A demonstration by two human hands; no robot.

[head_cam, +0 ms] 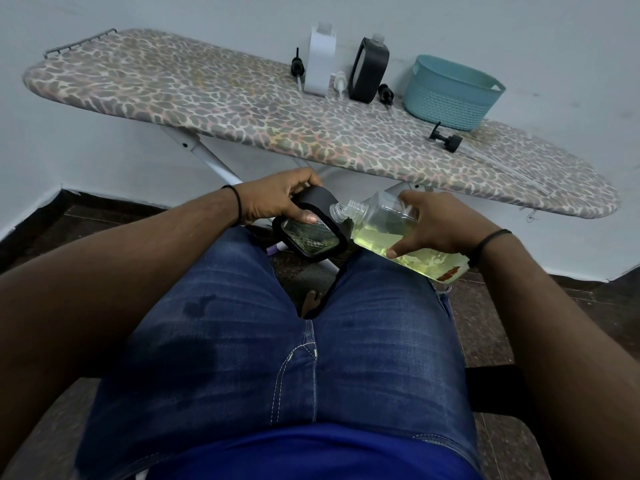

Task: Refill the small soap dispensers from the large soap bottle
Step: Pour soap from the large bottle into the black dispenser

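Near half of your counter (207,98): bare patterned cover, open to a reaching hand. Far edge, blocked in a row: black pump head (297,65), white dispenser (321,60), clear pump head (340,83), black dispenser (367,69), second black pump (385,93), teal basket (452,91). Loose black pump (445,137) lies in front of the basket. Gaps between these are narrow.

Dim soft indoor light, sharp focus, wide-angle bending at edges

Three small dispensers: white (321,60), black (367,69), black handheld (311,226). One large soap bottle (391,230). Four pump heads. One basket (450,95).
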